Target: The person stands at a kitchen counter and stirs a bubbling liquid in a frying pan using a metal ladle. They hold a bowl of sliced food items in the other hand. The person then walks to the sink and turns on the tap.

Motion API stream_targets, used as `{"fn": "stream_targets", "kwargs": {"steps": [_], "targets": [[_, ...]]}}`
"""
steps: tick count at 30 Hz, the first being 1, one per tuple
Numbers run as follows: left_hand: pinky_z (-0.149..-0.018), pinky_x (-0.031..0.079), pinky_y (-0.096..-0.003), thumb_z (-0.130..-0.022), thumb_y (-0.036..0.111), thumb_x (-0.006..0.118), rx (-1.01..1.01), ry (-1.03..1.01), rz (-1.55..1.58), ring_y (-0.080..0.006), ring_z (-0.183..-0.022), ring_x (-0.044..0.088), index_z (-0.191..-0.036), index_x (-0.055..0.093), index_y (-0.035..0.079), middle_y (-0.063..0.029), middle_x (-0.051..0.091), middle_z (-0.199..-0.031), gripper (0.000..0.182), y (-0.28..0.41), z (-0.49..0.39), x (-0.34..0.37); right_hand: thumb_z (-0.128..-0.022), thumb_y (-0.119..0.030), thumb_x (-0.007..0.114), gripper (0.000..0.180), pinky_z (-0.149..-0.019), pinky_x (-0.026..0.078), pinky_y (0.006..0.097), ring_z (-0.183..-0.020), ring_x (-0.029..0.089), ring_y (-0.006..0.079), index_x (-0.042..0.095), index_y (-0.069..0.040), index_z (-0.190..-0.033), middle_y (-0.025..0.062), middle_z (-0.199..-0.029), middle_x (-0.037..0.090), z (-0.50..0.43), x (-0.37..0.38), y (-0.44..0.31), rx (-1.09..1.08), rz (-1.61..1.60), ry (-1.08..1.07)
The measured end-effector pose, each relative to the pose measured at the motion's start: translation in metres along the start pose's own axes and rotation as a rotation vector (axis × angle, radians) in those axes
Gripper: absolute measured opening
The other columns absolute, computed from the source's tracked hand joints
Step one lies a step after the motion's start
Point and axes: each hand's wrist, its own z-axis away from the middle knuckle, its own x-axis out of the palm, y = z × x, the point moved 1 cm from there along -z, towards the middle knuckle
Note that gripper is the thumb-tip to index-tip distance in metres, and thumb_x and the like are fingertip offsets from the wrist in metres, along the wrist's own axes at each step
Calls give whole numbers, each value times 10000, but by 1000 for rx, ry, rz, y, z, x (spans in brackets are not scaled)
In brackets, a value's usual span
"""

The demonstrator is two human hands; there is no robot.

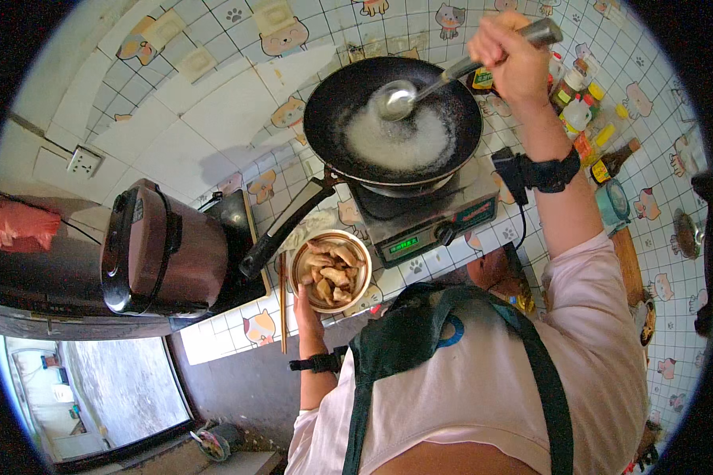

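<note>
My right hand (504, 50) grips the handle of a metal ladle (397, 100) above the wok. The ladle's bowl sits over whitish, frothy liquid (401, 139) inside the black wok (333, 113). Under the wok is a portable cooker (434, 228) with a lit green display and a black knob. My left hand (308, 314) is around the lower left side of a bowl (363, 270) with a brown-striped rim. Pale cooked pieces (333, 273), apparently meat, lie in the bowl. My left fingers are mostly hidden beneath it. A pair of chopsticks (283, 303) lies just left of the bowl.
The wok's long handle (288, 225) points down and left towards a brown rice cooker (196, 255). Several sauce bottles (576, 113) stand to the right along the tiled wall. A teal container (612, 205) is near my right forearm. A wall socket (84, 161) is at left.
</note>
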Motion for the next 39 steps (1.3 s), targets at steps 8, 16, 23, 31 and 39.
{"fn": "stream_targets", "kwargs": {"steps": [8,16,23,31,39], "targets": [[-944,462,-380,-958,392,469,28,-12,-12,-254,-1134,549,-1310,429,11,-119,525,-1283,520,2,6,4,-883,-62,513,287,-397,353,303,-376,379,128,397,-110,-625,10,-479,389,-4,-16,-35,59,-140,26],[-935,466,-373,-953,384,480,34,-7,-19,-249,-1126,552,-1290,444,1,-131,528,-1266,512,3,2,5,-878,-42,523,262,-443,382,312,-384,384,134,416,-115,-651,3,-480,392,4,13,5,19,-37,154],[-958,454,-384,-948,412,475,71,-84,-40,-259,-1149,541,-1301,442,2,-136,525,-1279,542,6,8,7,-879,-57,515,292,-380,356,291,-346,374,125,402,-104,-614,-6,-462,379,-7,0,-45,86,-16,85],[-899,479,-353,-949,352,499,11,38,8,-235,-1112,554,-1284,443,-5,-135,538,-1241,493,5,7,8,-895,-34,500,296,-429,382,315,-393,405,139,406,-93,-620,7,-484,405,4,16,5,-35,10,32],[-916,465,-357,-939,367,512,58,-54,12,-238,-1117,549,-1301,433,12,-124,534,-1249,513,2,5,4,-891,-69,518,307,-385,368,293,-376,396,131,400,-109,-610,4,-474,404,-10,5,-40,-28,115,30]]}}
